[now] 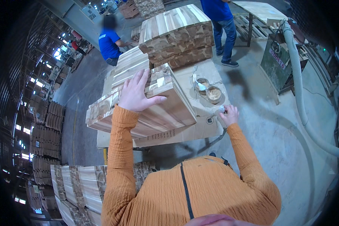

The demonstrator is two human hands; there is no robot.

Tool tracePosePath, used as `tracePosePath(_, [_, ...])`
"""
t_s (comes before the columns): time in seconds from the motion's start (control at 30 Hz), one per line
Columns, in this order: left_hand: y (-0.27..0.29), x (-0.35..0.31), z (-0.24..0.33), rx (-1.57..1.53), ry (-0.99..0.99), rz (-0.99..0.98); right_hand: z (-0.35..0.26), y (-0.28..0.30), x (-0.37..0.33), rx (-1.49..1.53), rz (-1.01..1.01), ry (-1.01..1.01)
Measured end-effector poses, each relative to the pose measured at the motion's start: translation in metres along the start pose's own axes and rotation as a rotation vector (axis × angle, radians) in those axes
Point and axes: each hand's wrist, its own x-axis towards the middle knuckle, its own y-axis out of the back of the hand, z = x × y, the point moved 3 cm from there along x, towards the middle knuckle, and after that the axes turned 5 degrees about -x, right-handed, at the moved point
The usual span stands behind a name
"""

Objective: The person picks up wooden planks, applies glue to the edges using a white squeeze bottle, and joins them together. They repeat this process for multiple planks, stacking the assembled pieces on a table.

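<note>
The person's left hand [135, 92] lay spread, fingers loose, against the upper edge of a stack of pale, brown-striped wooden panels [169, 109] standing on edge on a brown cardboard sheet [186, 77]. The right hand [231, 115] pinched a small white object [222, 109], its kind unclear, near two round tubs [214, 95] holding tan material, at the sheet's right side.

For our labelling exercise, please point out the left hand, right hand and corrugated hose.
Left hand [135, 93], head view: its back.
Right hand [231, 116], head view: its back.
Corrugated hose [298, 92], head view: mid-length.
</note>
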Motion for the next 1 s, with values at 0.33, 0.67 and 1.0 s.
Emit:
tracePosePath(0.33, [0.007, 0.004, -0.001, -0.191, -0.013, 0.020, 0.005, -0.001, 0.001, 0.031, 0.095, 0.033])
tracePosePath(0.67, [0.038, -0.019, -0.051, -0.419, 0.071, 0.117, 0.008, -0.006, 0.004, 0.071, 0.020, 0.007])
tracePosePath(1.0, [0.093, -0.076, -0.129, -0.689, 0.166, 0.243, 0.013, -0.004, 0.003, 0.076, 0.088, 0.094])
